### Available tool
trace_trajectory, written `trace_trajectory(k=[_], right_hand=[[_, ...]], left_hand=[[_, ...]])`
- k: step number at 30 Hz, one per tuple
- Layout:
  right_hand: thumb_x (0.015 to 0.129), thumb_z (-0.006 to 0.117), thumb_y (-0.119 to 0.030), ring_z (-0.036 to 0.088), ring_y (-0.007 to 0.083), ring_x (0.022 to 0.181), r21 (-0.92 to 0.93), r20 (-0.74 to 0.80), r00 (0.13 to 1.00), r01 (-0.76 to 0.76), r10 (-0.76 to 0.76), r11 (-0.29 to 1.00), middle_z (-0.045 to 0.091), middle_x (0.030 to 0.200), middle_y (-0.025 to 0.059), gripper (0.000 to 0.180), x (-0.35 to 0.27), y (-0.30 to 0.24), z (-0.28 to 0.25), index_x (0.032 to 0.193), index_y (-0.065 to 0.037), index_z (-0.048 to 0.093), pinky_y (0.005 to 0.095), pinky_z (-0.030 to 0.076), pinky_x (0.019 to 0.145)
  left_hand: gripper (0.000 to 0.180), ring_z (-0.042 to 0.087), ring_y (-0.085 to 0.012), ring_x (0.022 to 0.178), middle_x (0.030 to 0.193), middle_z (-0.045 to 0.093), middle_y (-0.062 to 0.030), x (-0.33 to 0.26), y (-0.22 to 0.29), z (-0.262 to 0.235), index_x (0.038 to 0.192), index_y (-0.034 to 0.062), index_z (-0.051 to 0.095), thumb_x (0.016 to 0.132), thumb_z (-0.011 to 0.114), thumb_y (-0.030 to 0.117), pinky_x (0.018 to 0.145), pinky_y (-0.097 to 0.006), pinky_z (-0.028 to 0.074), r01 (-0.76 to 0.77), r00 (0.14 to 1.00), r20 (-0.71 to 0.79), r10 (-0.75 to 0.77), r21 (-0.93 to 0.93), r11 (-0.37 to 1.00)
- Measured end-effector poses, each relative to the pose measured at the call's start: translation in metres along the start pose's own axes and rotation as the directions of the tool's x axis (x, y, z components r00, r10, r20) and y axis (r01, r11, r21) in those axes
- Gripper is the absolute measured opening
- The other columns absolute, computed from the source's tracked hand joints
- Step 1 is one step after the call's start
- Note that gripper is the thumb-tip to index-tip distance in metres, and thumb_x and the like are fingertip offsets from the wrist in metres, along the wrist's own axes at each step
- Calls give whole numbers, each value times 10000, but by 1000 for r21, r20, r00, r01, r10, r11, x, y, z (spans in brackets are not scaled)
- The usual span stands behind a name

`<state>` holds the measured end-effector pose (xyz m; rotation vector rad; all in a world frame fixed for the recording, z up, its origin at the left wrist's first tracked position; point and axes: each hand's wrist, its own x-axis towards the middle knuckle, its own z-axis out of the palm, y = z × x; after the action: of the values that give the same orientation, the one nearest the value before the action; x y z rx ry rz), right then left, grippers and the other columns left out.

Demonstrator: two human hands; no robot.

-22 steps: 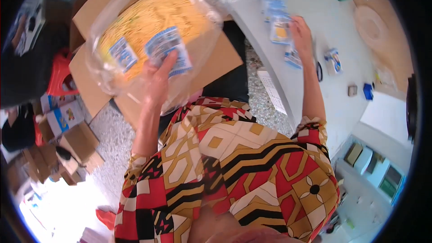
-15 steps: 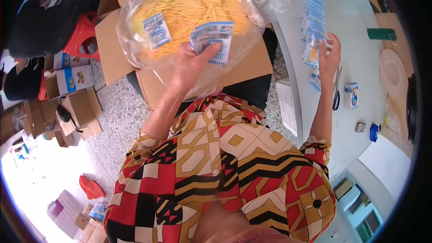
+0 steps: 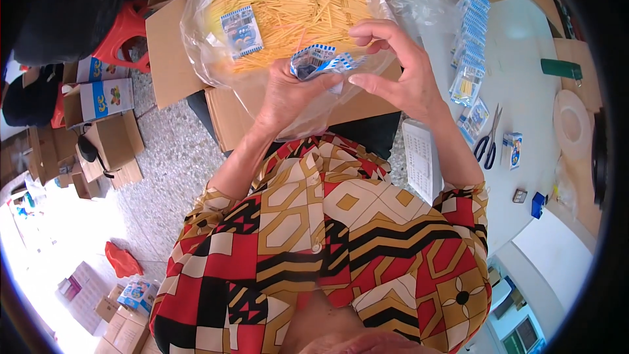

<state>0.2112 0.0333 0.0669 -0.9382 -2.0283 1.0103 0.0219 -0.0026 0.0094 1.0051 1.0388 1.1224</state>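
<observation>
The left hand [image 3: 288, 95] grips a small blue-and-white packet [image 3: 318, 60] from below, while the right hand [image 3: 393, 69] meets it, thumb and fingers pinching the packet's open top edge. Both hands sit close together over a clear plastic bag [image 3: 216, 52] of thin yellow sticks [image 3: 308, 6], which rests in an open cardboard box [image 3: 177, 65]. To the right of the right hand, the white counter [image 3: 524, 111] carries a row of filled packets [image 3: 470, 39] and black-handled scissors [image 3: 488, 141].
</observation>
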Motion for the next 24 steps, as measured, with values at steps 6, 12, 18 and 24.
trace_trajectory(k=[6, 12, 18, 24], right_hand=[[645, 749, -38, 559, 206, 933, -340, -66, 965, 219, -255, 915, 556, 1019, 78, 320, -1, -9, 14, 917, -51, 579, 301, 465, 788], [644, 743, -8, 567, 221, 906, -428, -148, 959, 156, -240, 890, 559, 987, 77, 296, -6, -13, 22, 894, -41, 589, 289, 471, 753], [669, 742, -61, 562, 237, 900, -371, -220, 959, 86, -178, 924, 573, 981, 79, 272, 0, -16, 23, 893, -22, 592, 312, 457, 776], [713, 718, -102, 559, 230, 842, -269, -72, 989, 103, -127, 958, 594, 875, 92, 186, 3, 0, 14, 816, -7, 596, 313, 450, 737]], left_hand=[[233, 578, -69, 740, 847, 645, -11, 0, -6, -8, 947, 27, 623, 734, 712, -2, 660, -224, 496, 8, 1000, -19, -7, 48, 999], [195, 566, -47, 728, 819, 650, 4, 0, -7, -3, 922, 19, 649, 738, 713, 12, 653, -213, 494, -27, 999, -48, 27, 1, 1000], [231, 593, -81, 762, 858, 653, -30, 0, -13, -6, 954, 15, 628, 739, 710, 4, 680, -235, 510, 2, 1000, -27, -2, -5, 1000], [205, 581, -67, 752, 849, 657, -17, -7, 0, 0, 951, 14, 640, 756, 703, 33, 693, -237, 499, 45, 997, 56, -45, -7, 999]])
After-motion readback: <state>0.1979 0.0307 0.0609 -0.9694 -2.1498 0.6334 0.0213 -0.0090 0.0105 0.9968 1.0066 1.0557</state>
